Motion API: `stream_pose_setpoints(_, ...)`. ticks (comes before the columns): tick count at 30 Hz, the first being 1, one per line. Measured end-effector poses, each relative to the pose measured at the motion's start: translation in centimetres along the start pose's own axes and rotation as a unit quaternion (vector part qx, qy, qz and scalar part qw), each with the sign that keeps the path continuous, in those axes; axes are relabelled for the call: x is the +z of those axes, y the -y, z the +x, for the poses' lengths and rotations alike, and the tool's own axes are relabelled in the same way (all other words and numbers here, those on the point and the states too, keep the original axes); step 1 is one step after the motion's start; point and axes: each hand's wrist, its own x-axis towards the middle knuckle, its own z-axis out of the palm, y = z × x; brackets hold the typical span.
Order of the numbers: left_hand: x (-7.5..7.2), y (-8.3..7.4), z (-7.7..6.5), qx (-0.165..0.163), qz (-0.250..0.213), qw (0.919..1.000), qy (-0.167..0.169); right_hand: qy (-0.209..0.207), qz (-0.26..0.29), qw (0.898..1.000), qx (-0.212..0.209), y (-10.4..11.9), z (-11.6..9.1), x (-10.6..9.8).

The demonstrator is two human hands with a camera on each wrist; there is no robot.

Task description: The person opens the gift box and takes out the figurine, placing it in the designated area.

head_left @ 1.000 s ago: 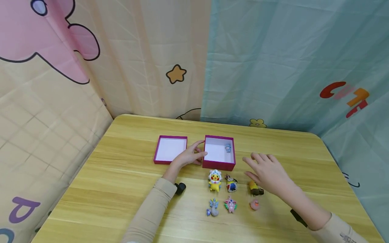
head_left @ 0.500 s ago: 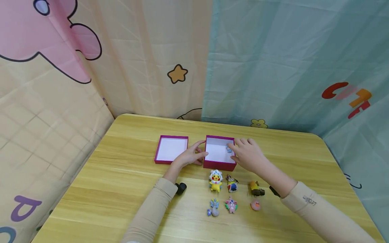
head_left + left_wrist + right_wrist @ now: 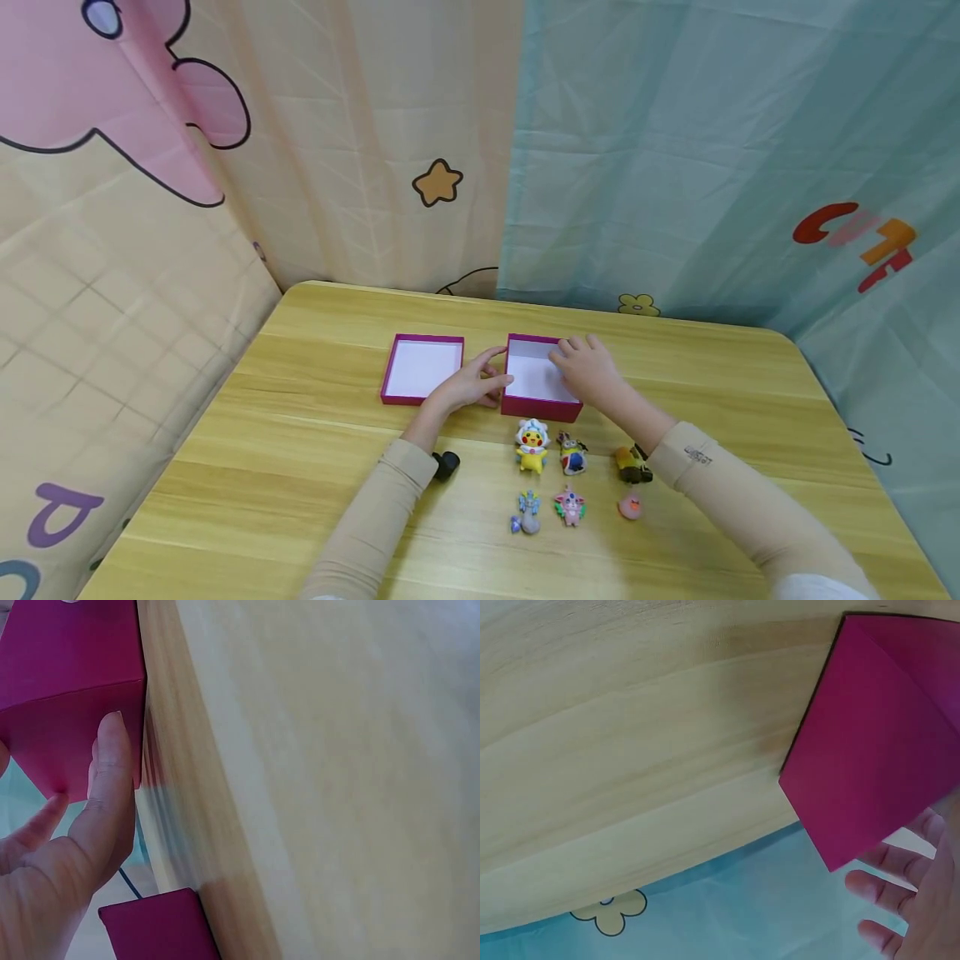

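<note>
My left hand rests against the left wall of a magenta box with a white inside; its fingertips touch that wall in the left wrist view, fingers nearly straight. Over the right wall reaches my right hand, fingertips inside the box. It covers the spot where a small blue figure lay, so I cannot tell whether it pinches the figure. The right wrist view shows several fingers spread loosely beyond the box's outer wall, with the fingertips inside the box hidden.
The shallow box lid lies left of the box, white inside up. In front stand a Pikachu figure, a Minion figure, a yellow-and-brown figure, a grey-blue figure, a pink figure and a pink duck.
My right hand has moved left from the table's right side, over the box's right wall and into the box, covering the small blue figure. The left hand stays at the box.
</note>
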Motion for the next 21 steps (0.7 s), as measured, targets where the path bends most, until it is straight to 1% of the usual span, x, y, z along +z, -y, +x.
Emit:
stream_pose_setpoints(5, 0.1, -0.1, -0.1, -0.001, -0.003, 1.0000, -0.001, 0.019, -0.004, 1.000, 0.011, 0.4, 0.5, 0.5)
stream_pose_setpoints(6, 0.1, 0.2, 0.2, -0.002, -0.004, 1.0000, -0.003, 0.025, -0.006, 1.000, 0.013, 0.4, 0.6, 0.5)
stream_pose_setpoints(7, 0.1, 0.2, 0.2, -0.001, -0.005, 1.0000, -0.003, 0.033, -0.010, 0.999, 0.014, 0.5, 0.7, 0.5)
stream_pose_setpoints(13, 0.1, 0.2, 0.2, -0.001, -0.006, 1.0000, -0.003, 0.114, -0.022, 0.993, 0.030, 1.0, 1.3, 0.7)
stream_pose_setpoints(15, 0.1, 0.2, 0.2, -0.002, -0.005, 1.0000, -0.004, 0.134, -0.022, 0.990, 0.036, 1.1, 1.5, 0.7)
stream_pose_setpoints(18, 0.1, 0.2, 0.3, -0.002, -0.006, 1.0000, -0.003, 0.152, -0.027, 0.987, 0.042, 1.3, 1.6, 0.8)
stream_pose_setpoints(21, 0.1, 0.2, 0.3, -0.003, -0.008, 1.0000, -0.003, 0.155, -0.039, 0.986, 0.043, 1.4, 1.6, 0.7)
